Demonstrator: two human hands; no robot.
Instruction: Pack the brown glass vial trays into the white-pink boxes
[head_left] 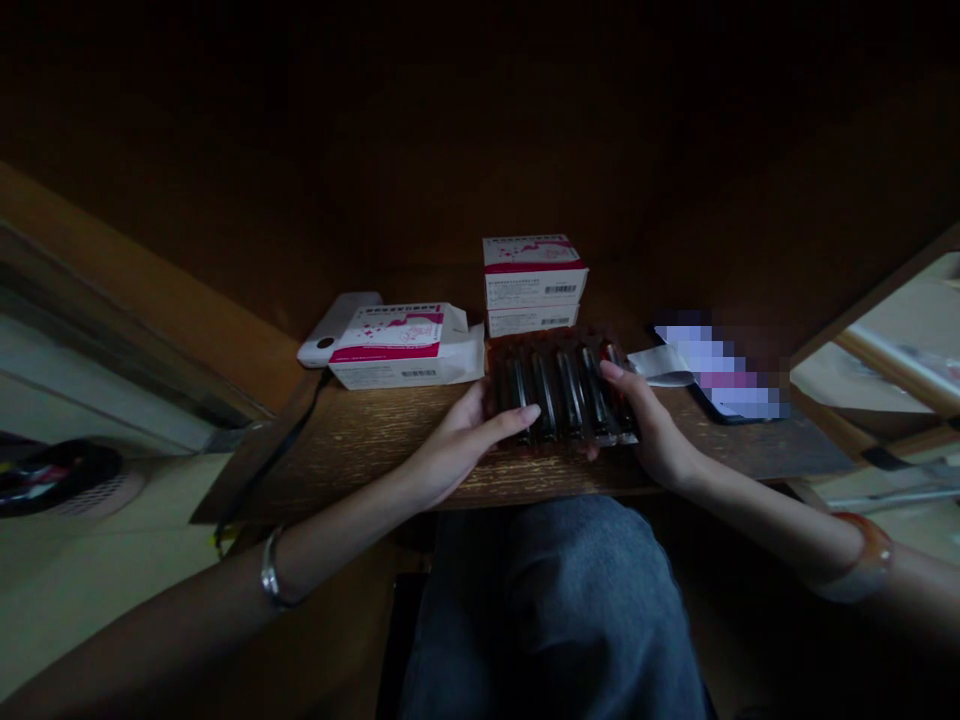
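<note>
Hands clamp opposite ends of the vial tray, thumbs on top, forearms angling inward.

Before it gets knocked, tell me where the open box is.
In the head view, the open box lies on the left of the shelf, between the white device and the stacked boxes.

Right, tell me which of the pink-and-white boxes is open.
The leftmost box, lying apart from the stack, with its flap sticking out at its right end. The upper box and lower box, stacked together, show no open flap.
</note>
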